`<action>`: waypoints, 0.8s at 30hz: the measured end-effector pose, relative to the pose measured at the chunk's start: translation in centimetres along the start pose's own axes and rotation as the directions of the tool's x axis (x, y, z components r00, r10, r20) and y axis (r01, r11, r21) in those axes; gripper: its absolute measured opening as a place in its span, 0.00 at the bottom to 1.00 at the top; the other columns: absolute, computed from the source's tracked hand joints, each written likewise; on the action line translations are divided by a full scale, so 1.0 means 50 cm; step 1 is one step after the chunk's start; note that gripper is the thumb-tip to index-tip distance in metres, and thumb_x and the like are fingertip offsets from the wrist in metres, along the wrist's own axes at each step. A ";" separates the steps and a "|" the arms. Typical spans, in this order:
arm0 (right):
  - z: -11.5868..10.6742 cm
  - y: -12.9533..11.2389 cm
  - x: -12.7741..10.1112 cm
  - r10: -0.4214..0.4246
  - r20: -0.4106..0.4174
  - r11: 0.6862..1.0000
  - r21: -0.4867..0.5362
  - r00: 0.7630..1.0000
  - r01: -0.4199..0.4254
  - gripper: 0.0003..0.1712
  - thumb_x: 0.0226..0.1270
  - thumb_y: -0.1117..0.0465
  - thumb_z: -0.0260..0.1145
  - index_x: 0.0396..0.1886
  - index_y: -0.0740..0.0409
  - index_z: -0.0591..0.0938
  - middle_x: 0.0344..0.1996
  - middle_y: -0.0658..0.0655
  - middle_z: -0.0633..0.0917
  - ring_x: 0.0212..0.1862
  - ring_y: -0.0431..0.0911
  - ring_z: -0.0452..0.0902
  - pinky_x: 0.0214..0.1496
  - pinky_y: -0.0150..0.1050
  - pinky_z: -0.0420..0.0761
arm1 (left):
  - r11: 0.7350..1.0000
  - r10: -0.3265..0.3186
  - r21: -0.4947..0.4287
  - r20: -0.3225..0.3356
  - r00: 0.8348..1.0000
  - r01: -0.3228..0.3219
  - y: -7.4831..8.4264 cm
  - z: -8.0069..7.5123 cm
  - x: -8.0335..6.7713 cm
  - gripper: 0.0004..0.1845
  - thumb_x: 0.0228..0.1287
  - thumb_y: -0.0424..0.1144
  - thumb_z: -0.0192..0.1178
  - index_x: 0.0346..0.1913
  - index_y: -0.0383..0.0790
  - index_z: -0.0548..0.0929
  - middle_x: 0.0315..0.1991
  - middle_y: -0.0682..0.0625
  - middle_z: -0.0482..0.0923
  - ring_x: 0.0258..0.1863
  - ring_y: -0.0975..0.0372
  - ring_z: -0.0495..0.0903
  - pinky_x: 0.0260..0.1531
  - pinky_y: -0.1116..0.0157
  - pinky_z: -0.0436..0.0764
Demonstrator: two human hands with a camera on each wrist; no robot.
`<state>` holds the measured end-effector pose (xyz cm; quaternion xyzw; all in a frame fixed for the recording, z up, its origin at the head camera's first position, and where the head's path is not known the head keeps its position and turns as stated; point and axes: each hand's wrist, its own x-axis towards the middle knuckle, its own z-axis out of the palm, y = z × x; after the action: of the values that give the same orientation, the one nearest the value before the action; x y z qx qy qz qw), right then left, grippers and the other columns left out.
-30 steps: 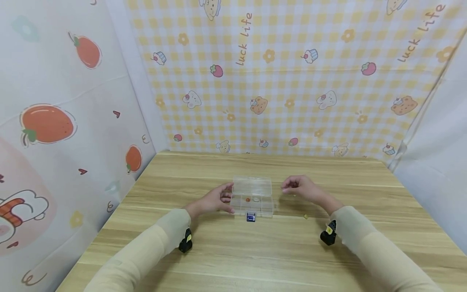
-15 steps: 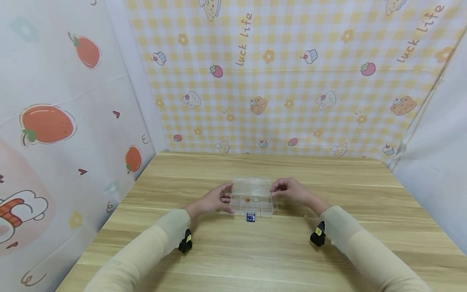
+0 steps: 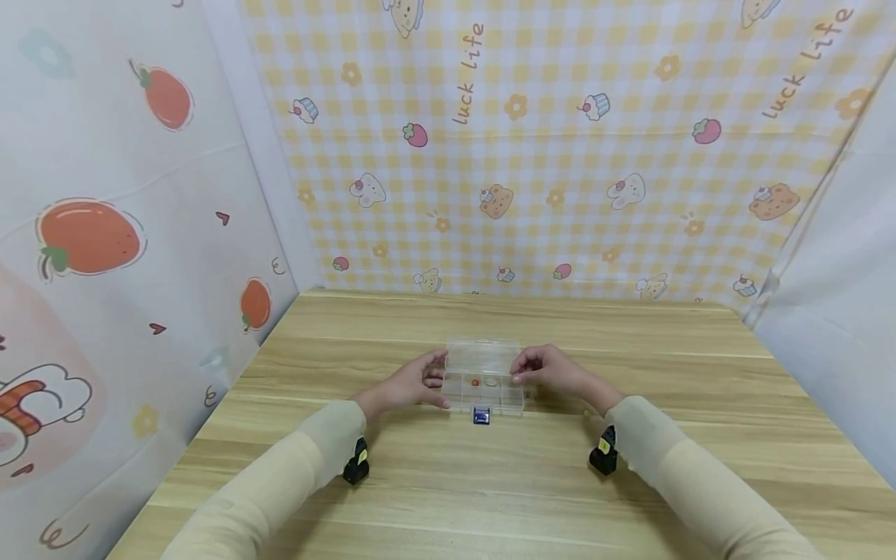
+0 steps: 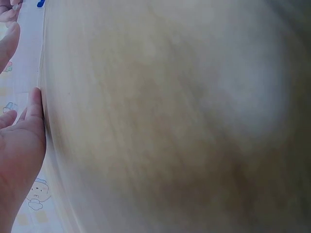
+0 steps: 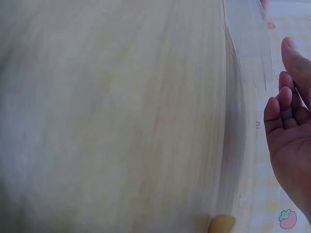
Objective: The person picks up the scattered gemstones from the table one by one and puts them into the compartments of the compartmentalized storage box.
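A clear plastic compartment box [image 3: 484, 365] stands mid-table with its lid raised. An orange bit [image 3: 475, 383] and a white bit [image 3: 491, 382] lie in its compartments, and a blue clasp [image 3: 481, 417] sticks out at the front. My left hand [image 3: 413, 383] holds the box's left end. In the left wrist view the thumb [image 4: 34, 111] and a finger [image 4: 9, 39] bracket the box [image 4: 26, 58]. My right hand [image 3: 544, 370] is at the box's right end. In the right wrist view its fingers [image 5: 282, 111] are loosely curled, with nothing between them, just short of the box [image 5: 248, 39].
A small yellow piece [image 3: 586, 415] lies on the wooden table [image 3: 490, 482] right of the box, also seen as the yellow piece [image 5: 221, 224] near my right wrist. Printed cloth walls [image 3: 560, 155] close in the table at the back and on both sides.
My right hand has moved left from beside the box to its right end. The left hand and the box have stayed put.
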<state>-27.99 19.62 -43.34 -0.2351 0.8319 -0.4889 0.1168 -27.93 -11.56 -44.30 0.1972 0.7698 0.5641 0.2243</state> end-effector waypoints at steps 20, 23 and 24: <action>0.002 0.000 0.005 -0.004 0.021 1.000 -0.017 1.000 0.004 0.05 0.61 0.68 0.70 0.36 0.65 0.84 0.32 0.53 0.83 0.35 0.45 0.73 0.34 0.31 0.75 | 1.000 0.005 0.001 -0.004 1.000 -0.005 -0.003 0.000 0.001 0.55 0.49 0.26 0.74 0.76 0.37 0.51 0.71 0.38 0.58 0.63 0.48 0.68 0.62 0.58 0.72; 0.001 -0.003 0.004 -0.005 0.028 1.000 -0.013 1.000 0.005 0.05 0.61 0.67 0.71 0.35 0.64 0.84 0.32 0.54 0.83 0.35 0.46 0.74 0.35 0.32 0.76 | 1.000 0.001 0.001 -0.007 1.000 -0.001 -0.002 0.000 0.001 0.54 0.49 0.26 0.74 0.76 0.37 0.51 0.70 0.39 0.59 0.63 0.48 0.68 0.62 0.58 0.72; 0.001 -0.004 0.004 -0.006 0.030 1.000 -0.013 1.000 0.006 0.05 0.61 0.66 0.71 0.35 0.63 0.84 0.33 0.54 0.83 0.35 0.46 0.74 0.35 0.32 0.76 | 1.000 0.000 0.002 -0.008 1.000 0.000 -0.001 0.000 0.001 0.54 0.49 0.26 0.74 0.76 0.37 0.52 0.70 0.39 0.59 0.63 0.48 0.68 0.62 0.59 0.72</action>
<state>-28.07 19.40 -43.18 -0.2455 0.8326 -0.4803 0.1262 -27.97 -11.55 -44.37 0.1949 0.7712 0.5642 0.2212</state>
